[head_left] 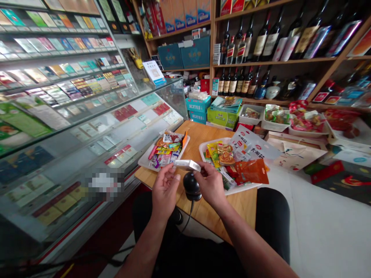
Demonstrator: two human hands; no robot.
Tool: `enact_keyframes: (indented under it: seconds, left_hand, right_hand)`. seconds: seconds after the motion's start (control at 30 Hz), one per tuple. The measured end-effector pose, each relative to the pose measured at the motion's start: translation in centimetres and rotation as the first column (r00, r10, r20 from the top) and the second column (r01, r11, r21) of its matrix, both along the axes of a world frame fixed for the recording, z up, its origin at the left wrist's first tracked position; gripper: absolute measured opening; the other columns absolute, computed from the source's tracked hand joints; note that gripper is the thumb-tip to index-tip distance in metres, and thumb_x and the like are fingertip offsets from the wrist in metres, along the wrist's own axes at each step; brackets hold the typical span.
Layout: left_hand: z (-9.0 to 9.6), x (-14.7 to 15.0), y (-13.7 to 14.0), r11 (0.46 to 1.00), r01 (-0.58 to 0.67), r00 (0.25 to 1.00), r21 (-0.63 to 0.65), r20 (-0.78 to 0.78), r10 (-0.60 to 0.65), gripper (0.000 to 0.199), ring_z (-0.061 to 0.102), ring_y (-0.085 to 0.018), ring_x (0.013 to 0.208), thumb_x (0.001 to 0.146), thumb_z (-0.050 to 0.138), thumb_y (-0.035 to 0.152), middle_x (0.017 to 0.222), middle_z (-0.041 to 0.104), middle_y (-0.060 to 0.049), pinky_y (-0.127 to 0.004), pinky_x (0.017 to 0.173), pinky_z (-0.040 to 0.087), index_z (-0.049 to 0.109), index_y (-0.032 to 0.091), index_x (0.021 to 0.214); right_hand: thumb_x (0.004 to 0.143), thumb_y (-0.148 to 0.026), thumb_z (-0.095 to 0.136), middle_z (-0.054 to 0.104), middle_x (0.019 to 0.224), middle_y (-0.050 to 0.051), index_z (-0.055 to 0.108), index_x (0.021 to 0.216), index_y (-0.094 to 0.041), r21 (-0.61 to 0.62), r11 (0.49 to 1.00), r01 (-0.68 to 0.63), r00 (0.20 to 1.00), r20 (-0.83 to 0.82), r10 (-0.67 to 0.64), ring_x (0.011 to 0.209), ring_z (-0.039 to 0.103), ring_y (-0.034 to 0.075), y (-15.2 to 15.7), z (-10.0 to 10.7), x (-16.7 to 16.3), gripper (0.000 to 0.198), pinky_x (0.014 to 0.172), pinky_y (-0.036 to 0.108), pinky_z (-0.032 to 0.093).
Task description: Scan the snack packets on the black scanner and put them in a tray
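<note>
A small flat white box (185, 165), with fine print along its side, is held level above the table. My right hand (211, 183) pinches its right end between thumb and fingers. At the left end, my left hand (165, 189) has curled fingers touching the box, its thumb lower down. Just below the box stands a black round-headed scanner (191, 187) with a cable running toward me. Packaged snacks fill a white tray (142, 159) left of the box. To the right, another white tray (243, 188) holds snack packets, including an orange pouch (252, 172) and grey-white bags (246, 143).
The wooden table (197, 129) sits between my knees. A glass display counter (95, 143) with cigarette packs runs along the left. Shelves of wine bottles (262, 40) stand behind, with teal boxes (198, 110) and snack bins (275, 123) below. A paper bag (295, 148) stands on the right.
</note>
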State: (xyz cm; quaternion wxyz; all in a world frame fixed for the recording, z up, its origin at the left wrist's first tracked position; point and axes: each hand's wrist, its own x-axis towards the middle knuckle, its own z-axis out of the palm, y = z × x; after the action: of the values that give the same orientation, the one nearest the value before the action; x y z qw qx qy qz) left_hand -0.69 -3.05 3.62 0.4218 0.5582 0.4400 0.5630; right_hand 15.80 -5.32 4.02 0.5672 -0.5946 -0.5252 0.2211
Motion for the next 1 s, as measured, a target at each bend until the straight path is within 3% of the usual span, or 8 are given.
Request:
enact_keyframes:
  seconds: [0.23,0.47,0.7,1.0]
  left_hand:
    - [0.5,1.2,1.3,0.986,0.162,0.985,-0.037,0.074,-0.159,0.045,0.06,-0.024,0.123,0.091,0.067,0.035,0.136,0.061,-0.011,-0.036,0.104,0.048,0.062,0.021,0.134]
    - [1.0,2.4,3.2,0.974,0.157,0.975,-0.164,0.182,-0.127,0.042,0.065,-0.025,0.112,0.085,0.073,0.042,0.122,0.068,-0.011,-0.031,0.086,0.054,0.069,0.017,0.118]
    - [-1.4,3.5,6.2,0.95,0.102,0.98,-0.296,0.191,-0.046,0.042,0.065,-0.018,0.088,0.075,0.079,0.045,0.099,0.071,-0.009,-0.027,0.072,0.051,0.067,0.014,0.101]
    - [-3.5,4.2,8.8,0.94,0.142,0.986,-0.309,0.127,-0.107,0.035,0.067,-0.021,0.092,0.074,0.077,0.036,0.099,0.072,-0.009,-0.033,0.083,0.051,0.071,0.015,0.1]
  right_hand:
    - [0.088,-0.019,0.061,0.069,0.105,0.006,0.071,0.116,-0.021,0.114,0.993,-0.021,0.995,0.104,0.009,0.091,0.064,0.017,1.1,0.7,0.1,0.029,0.085,0.032,0.053]
    - [0.092,-0.024,0.058,0.07,0.115,0.008,0.072,0.113,-0.021,0.054,0.997,-0.059,0.995,0.087,0.054,0.105,0.066,0.02,2.0,0.0,0.9,0.026,0.095,0.034,0.053]
    - [0.093,-0.026,0.055,0.073,0.115,0.004,0.073,0.115,-0.022,-0.043,0.998,-0.045,0.997,0.069,0.048,0.106,0.068,0.02,3.8,-1.4,2.6,0.029,0.099,0.034,0.051]
    - [0.092,-0.026,0.055,0.073,0.113,0.004,0.073,0.116,-0.021,-0.142,0.985,-0.101,0.993,0.048,0.109,0.103,0.068,0.019,5.3,-3.6,3.7,0.03,0.096,0.032,0.051]
